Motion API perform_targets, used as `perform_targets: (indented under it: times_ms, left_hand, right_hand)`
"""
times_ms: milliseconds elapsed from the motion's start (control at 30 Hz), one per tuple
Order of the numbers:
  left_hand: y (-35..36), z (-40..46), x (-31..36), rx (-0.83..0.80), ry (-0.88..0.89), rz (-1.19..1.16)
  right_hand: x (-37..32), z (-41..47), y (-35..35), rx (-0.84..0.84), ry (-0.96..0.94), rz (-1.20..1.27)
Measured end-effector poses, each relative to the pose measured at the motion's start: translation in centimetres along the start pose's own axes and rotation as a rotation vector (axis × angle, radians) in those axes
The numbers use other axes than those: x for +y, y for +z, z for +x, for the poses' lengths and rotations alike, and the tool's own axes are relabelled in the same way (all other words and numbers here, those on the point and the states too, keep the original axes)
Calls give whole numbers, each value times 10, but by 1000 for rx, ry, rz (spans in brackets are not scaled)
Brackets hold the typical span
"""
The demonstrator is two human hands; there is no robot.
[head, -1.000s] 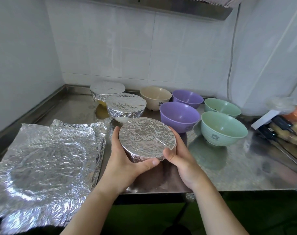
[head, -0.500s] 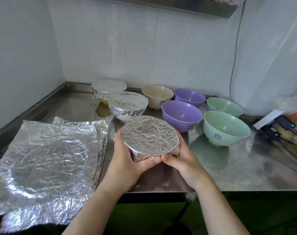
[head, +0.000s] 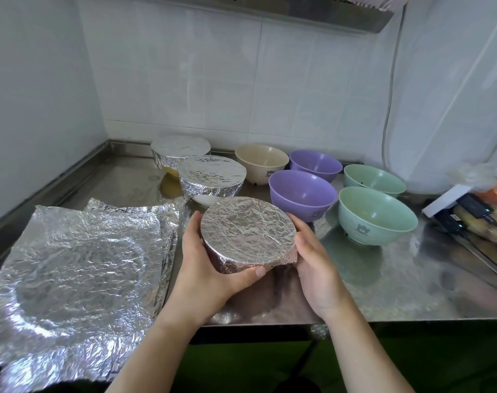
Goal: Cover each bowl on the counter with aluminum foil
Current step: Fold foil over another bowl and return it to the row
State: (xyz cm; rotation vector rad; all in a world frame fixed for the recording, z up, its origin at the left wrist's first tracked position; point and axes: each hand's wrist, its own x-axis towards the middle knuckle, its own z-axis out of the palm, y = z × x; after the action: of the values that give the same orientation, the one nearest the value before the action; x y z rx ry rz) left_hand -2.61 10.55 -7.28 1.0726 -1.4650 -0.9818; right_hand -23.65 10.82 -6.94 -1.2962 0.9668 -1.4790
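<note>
Steel counter (head: 383, 279), tiled corner. Foil-covered bowl (head: 247, 231) tilted twd camera, beside purple bowl (head: 301, 194). L hand (head: 210, 268) & R hand (head: 318, 268) cup its sides, fingers curled round.

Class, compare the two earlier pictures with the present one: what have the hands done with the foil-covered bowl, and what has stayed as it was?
The right hand slid off the front edge to the bowl's right side; the left hand kept pressing the foil-covered bowl at the front. The other bowls and the foil sheets stayed put.
</note>
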Motion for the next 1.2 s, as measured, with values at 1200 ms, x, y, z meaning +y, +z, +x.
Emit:
perform_targets:
  times_ms: [1200]
  left_hand:
    - [27,10,26,355,-43,39]
  right_hand:
    - [-22,54,11,227,7,-333]
